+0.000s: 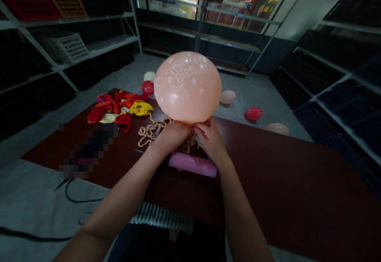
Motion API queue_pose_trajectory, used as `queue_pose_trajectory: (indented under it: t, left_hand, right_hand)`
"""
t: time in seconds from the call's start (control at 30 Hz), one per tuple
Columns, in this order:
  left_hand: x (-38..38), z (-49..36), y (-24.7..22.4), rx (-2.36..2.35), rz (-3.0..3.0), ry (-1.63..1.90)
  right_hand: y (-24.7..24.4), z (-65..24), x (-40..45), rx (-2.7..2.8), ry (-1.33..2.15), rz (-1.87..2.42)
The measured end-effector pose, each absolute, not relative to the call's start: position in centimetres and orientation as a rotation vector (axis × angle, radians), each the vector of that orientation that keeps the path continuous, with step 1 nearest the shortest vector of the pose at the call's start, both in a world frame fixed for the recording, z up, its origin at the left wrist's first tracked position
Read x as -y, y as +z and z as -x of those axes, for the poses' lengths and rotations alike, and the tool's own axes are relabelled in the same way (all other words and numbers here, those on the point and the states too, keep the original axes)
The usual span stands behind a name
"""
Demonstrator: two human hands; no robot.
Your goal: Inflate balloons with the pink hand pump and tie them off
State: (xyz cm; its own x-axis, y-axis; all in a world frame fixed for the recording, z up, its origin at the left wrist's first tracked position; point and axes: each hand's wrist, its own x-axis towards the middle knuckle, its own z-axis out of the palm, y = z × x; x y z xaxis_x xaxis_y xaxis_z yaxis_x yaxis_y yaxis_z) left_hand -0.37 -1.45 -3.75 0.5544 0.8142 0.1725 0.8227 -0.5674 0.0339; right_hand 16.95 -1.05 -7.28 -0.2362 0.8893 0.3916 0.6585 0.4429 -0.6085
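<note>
Peach balloon (188, 89), inflated (white-printed), above table (282, 178)

Head view, one: taken from the person's head, above the table's (282, 182) near edge, facing forward and down. Close range, mid-frame: left hand (175, 133), right hand (212, 138), peach balloon (188, 89). Farther range, upper frame: floor (119, 73), back shelving (229, 43).

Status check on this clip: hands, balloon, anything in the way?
Left hand and right hand both at underside of inflated peach balloon. Pink cylinder lies close below hands. Balloon hides part of table behind.
</note>
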Motion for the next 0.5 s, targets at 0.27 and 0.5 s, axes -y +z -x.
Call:
queue_pose_trajectory:
  t: [0.27,0.5]
  left_hand:
    - [1.8,0.8,-4.1,1.203,2.859,-0.595]
    - [1.7,1.6,-3.9,1.231,2.733,-0.908]
  right_hand:
    - [-8.7,-18.7,-0.3,1.74,0.793,1.142]
    - [-7.0,-17.7,0.8,1.654,0.783,1.11]
